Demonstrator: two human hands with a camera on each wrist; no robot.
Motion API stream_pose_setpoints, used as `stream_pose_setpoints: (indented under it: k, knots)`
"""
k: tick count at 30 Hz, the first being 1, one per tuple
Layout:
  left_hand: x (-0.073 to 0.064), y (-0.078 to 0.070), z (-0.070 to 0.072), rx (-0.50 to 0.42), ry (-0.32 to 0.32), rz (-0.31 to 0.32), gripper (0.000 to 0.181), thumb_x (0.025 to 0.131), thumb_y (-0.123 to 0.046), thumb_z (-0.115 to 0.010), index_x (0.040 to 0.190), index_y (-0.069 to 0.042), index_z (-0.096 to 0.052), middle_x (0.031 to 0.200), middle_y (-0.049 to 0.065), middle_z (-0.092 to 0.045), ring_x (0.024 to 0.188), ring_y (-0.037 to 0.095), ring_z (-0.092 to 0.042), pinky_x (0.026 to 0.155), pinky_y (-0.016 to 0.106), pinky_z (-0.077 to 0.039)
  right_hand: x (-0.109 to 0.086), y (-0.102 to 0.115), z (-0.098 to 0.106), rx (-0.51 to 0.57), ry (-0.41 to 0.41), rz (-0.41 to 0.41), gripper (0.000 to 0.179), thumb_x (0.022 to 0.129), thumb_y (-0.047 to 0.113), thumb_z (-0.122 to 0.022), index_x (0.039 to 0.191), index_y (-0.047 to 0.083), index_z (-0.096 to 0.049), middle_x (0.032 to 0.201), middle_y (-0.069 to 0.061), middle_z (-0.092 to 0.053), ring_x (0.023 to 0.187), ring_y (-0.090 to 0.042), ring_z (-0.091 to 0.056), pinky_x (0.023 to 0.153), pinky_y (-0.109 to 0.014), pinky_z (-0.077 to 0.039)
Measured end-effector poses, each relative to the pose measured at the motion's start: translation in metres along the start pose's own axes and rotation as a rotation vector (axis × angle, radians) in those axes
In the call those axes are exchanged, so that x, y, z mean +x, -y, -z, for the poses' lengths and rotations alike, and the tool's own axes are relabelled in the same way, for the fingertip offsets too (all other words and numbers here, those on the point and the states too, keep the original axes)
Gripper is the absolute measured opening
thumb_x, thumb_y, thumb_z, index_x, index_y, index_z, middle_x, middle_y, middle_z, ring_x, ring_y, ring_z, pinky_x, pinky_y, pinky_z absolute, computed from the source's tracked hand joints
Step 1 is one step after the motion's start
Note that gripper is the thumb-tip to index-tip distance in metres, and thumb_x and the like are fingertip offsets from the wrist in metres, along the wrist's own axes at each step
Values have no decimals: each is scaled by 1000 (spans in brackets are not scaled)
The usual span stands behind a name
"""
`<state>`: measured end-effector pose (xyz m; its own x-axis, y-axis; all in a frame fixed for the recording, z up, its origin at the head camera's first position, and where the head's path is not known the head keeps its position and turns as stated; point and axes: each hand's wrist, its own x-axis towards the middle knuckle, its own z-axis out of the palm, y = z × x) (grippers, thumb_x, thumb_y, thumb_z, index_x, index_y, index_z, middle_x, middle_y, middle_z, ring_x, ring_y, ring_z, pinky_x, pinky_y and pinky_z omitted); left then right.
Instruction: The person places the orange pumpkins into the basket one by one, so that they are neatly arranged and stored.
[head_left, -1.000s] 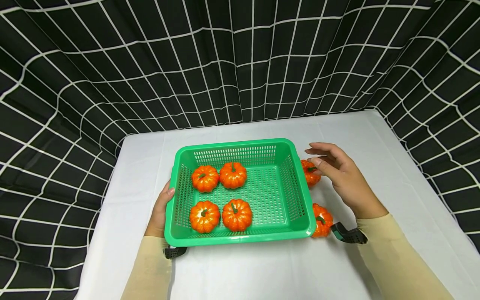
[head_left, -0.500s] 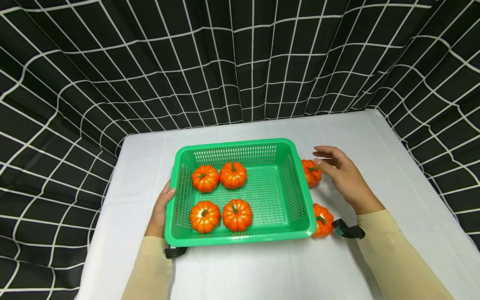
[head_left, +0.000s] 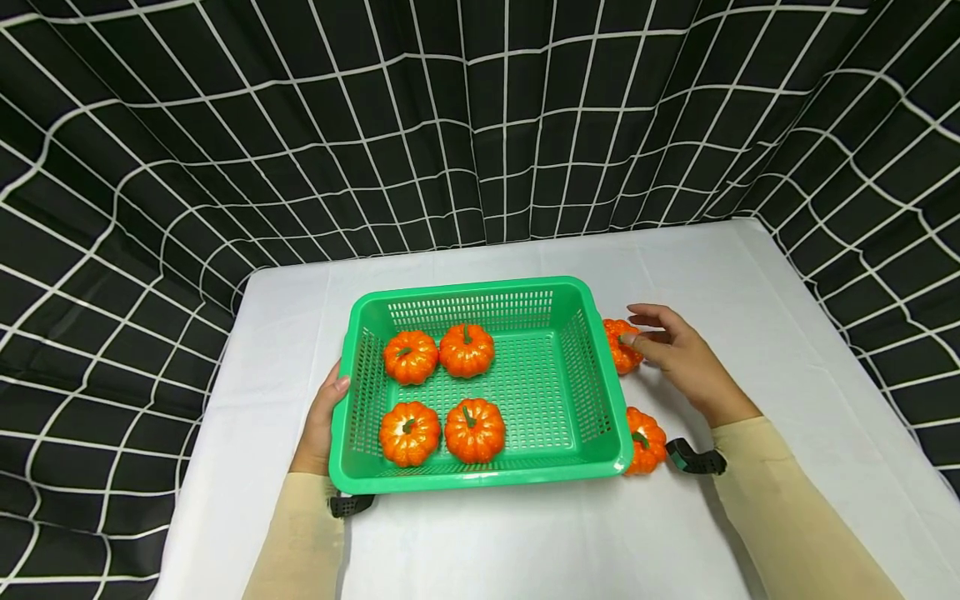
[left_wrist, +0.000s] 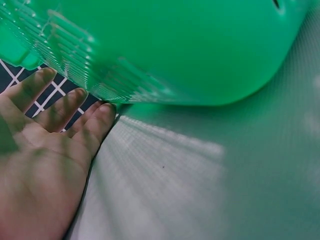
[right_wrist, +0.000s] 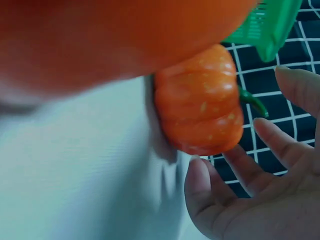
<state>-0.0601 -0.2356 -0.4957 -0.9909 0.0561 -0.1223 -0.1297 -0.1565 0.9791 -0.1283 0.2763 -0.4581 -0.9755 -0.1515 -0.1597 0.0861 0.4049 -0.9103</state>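
Observation:
A green plastic basket [head_left: 480, 477] stands on the white-covered table with several small orange pumpkins inside, among them a front one [head_left: 475, 431]. My left hand [head_left: 321, 421] is at the basket's left side, thumb at the rim. In the left wrist view its fingers [left_wrist: 62, 110] reach out toward the slotted wall, palm uncovered. Beyond the right side, my right hand [head_left: 671, 354] is spread around the far loose pumpkin [head_left: 619, 360], which has a green stem. The right wrist view shows gaps between some fingertips and this pumpkin [right_wrist: 200, 105]; firm contact cannot be told.
Nearer the front, a second loose pumpkin [head_left: 647, 442] lies against the basket's right side, partly hidden by the rim. Black curtains with a white grid [head_left: 480, 125] enclose the table [head_left: 480, 542] at the back and sides.
My right hand has moved slightly right, then down toward the far loose pumpkin, its thumb now over it near the stem. The left hand and the basket have stayed put.

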Motion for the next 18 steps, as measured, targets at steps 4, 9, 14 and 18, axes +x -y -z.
stream_pose_setpoints:
  k: [4, 9, 14, 18]
  knots:
    - [-2, -1, -1, -4, 1, 10, 72, 106, -34, -35, 175, -18, -25, 166, 15, -39, 134, 27, -52, 106, 33, -48, 2, -5, -2, 34, 16, -16, 68, 107, 33, -72, 164, 7, -45, 160, -20, -45, 129, -35, -52, 88, -28, -56]
    - [-2, -1, -1, -16, -2, 5, 71, 106, -32, -36, 175, -16, -26, 164, 17, -41, 130, 25, -56, 104, 33, -50, 3, -11, -4, 17, 42, -45, 71, 104, 33, -77, 164, 12, -46, 162, -14, -43, 127, -33, -50, 89, -39, -52]
    - [-1, -1, -1, -14, 9, -15, 72, 106, -32, -35, 175, -15, -26, 165, 18, -40, 131, 26, -55, 104, 34, -51, 5, -16, -7, -34, 68, 5, 76, 100, 21, -81, 166, 12, -43, 159, -16, -47, 128, -37, -49, 95, -47, -46]
    - [-1, 0, 0, -6, 16, -25, 73, 105, -32, -35, 175, -15, -25, 166, 18, -39, 133, 28, -53, 105, 34, -50, 6, -17, -11, -79, 70, 42, 78, 100, 16, -81, 166, 9, -41, 155, -18, -49, 128, -39, -50, 97, -41, -46]
